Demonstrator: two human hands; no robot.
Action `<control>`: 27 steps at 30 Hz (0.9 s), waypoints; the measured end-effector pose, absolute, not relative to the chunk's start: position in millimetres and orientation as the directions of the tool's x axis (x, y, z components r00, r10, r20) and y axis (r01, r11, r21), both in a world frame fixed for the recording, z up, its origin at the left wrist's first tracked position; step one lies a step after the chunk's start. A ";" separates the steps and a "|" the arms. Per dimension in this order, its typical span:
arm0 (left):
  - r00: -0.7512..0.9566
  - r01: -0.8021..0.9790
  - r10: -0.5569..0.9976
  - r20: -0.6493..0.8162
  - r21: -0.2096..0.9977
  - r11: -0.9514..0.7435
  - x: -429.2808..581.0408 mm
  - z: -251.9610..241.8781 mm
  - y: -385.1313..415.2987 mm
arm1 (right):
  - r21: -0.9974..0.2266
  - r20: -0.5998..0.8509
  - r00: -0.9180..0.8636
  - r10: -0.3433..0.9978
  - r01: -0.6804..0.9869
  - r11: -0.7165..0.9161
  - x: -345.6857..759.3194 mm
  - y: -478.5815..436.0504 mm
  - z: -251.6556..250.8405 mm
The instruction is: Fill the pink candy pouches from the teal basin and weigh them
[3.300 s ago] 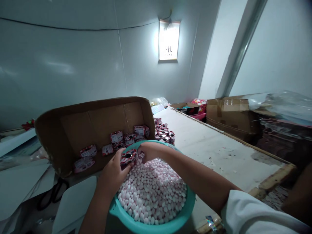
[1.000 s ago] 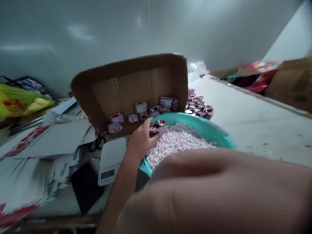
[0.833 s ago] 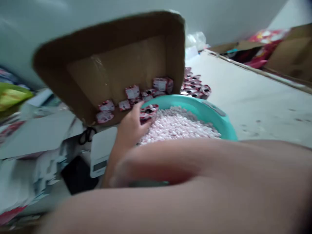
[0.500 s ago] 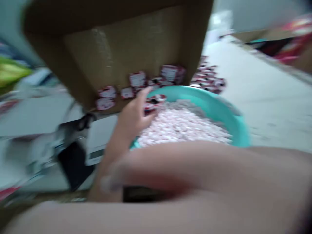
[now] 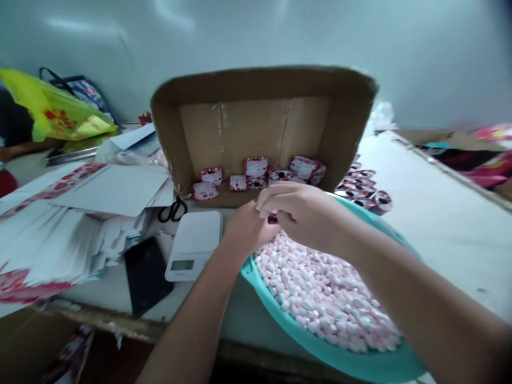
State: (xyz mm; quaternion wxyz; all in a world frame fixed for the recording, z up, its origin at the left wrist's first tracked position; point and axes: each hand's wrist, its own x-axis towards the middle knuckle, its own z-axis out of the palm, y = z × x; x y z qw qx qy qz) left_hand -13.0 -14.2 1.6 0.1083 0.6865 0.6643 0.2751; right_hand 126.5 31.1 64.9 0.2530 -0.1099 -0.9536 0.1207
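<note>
My left hand [image 5: 250,226] is closed around a small red-and-white printed box [image 5: 272,217], of which only a bit shows between the hands. My right hand [image 5: 294,205] is bent over that box with its fingers curled down. What the right fingers hold, if anything, is hidden. Both hands are over the left rim of a turquoise basin [image 5: 276,314], which is filled with small pale-pink wrapped pieces [image 5: 328,293]. Behind the hands, a cardboard box [image 5: 256,128] lies on its side, opening towards me. Several printed boxes [image 5: 256,166] sit inside it.
Left of the basin lie a white digital scale [image 5: 196,240], black scissors [image 5: 173,210] and a dark flat tablet-like object [image 5: 148,274]. Stacks of white card [image 5: 60,245] cover the table's left side. More small boxes [image 5: 362,189] stand behind the basin, right. A yellow bag [image 5: 56,109] is far left.
The view has swung up and steadied. My right arm, blurred across the foreground before, now reaches over the basin, its hand meeting my left at the small box.
</note>
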 end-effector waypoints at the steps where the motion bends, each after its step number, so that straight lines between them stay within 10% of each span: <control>1: -0.022 0.851 0.972 0.234 0.515 -0.104 -13.3 0.8 -12.6 | -0.311 0.420 -0.846 0.329 0.206 0.928 126.8 43.2 59.9; 17: 0.036 0.869 0.956 0.292 0.463 -0.174 -17.0 -3.0 -10.9 | -0.447 0.096 -0.719 0.688 0.587 0.676 160.3 94.0 57.5; 27: 0.021 0.908 0.960 0.278 0.397 -0.135 -15.5 -1.7 -11.9 | -0.419 -0.014 -0.749 0.663 0.606 0.676 158.1 83.4 62.8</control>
